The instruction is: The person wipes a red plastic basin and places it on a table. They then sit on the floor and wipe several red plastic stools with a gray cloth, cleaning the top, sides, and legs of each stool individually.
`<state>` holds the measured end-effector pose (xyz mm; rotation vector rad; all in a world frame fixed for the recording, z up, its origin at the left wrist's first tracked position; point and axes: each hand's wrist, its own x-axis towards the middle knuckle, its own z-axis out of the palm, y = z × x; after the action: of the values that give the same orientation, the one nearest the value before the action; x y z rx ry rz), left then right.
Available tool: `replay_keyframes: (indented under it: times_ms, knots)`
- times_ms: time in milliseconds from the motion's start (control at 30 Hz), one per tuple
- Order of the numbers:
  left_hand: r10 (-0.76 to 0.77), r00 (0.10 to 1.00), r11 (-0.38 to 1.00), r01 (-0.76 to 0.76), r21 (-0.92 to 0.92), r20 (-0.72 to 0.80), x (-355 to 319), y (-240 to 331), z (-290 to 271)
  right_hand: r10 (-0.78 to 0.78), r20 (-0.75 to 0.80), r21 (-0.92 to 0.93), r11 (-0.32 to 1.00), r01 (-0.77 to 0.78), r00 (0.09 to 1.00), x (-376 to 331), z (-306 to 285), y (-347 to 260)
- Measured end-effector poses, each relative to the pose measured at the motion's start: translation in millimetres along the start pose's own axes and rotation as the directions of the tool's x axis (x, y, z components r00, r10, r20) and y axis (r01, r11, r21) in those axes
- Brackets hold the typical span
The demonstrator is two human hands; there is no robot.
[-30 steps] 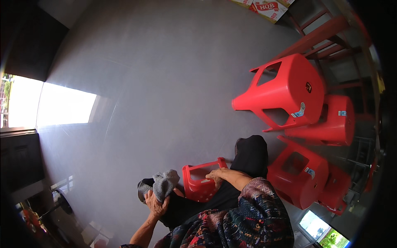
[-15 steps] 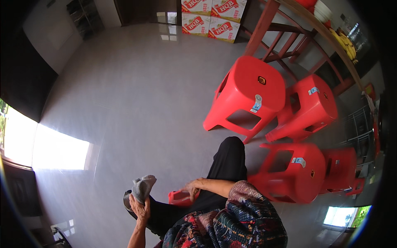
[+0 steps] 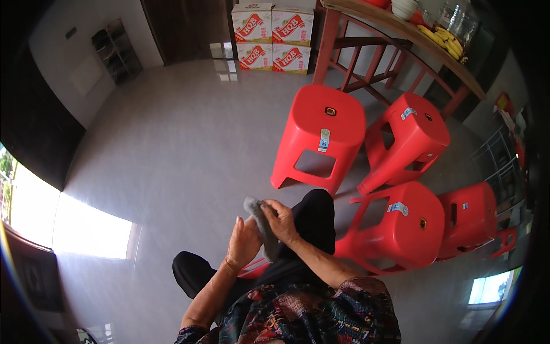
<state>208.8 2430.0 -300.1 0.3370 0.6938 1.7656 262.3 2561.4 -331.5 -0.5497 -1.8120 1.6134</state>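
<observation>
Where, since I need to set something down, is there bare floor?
The widest free patch is the grey floor between the bright reflection, the cartons and the red stools. It is crowded at right, where the stools cluster by the wooden table, and between the knees, where the right hand holds a grey cloth.

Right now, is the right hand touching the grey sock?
Touching. The head view shows it plainly: the right hand pinches the grey sock near its upper end, fingers against the fabric.
</observation>
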Motion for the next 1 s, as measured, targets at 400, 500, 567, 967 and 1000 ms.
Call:
replay_keyframes:
  times_ms: [400, 500, 567, 967, 1000]
  knots:
    - [0.197, 0.705, 0.807, 0.278, 0.522, -0.681, -19, 30, -102, -0.322, -0.194, -0.973, 0.181, -0.141, 0.927, 209, -183, 49]
    - [0.218, 0.676, 0.805, 0.283, 0.522, -0.704, -29, 27, -135, -0.313, -0.119, -0.992, 0.009, -0.123, 0.942, 236, -167, 58]
    - [0.206, 0.643, 0.798, 0.326, 0.507, -0.738, -30, 24, -154, -0.228, -0.135, -0.989, -0.020, -0.144, 0.964, 264, -167, 57]
    - [0.150, 0.692, 0.710, 0.422, 0.564, -0.706, -35, -6, -199, 0.000, -0.323, -0.945, -0.061, -0.322, 0.947, 304, -170, 35]
    - [0.156, 0.703, 0.697, 0.419, 0.582, -0.693, -39, -9, -201, 0.073, -0.319, -0.947, -0.047, -0.316, 0.945, 310, -166, 35]
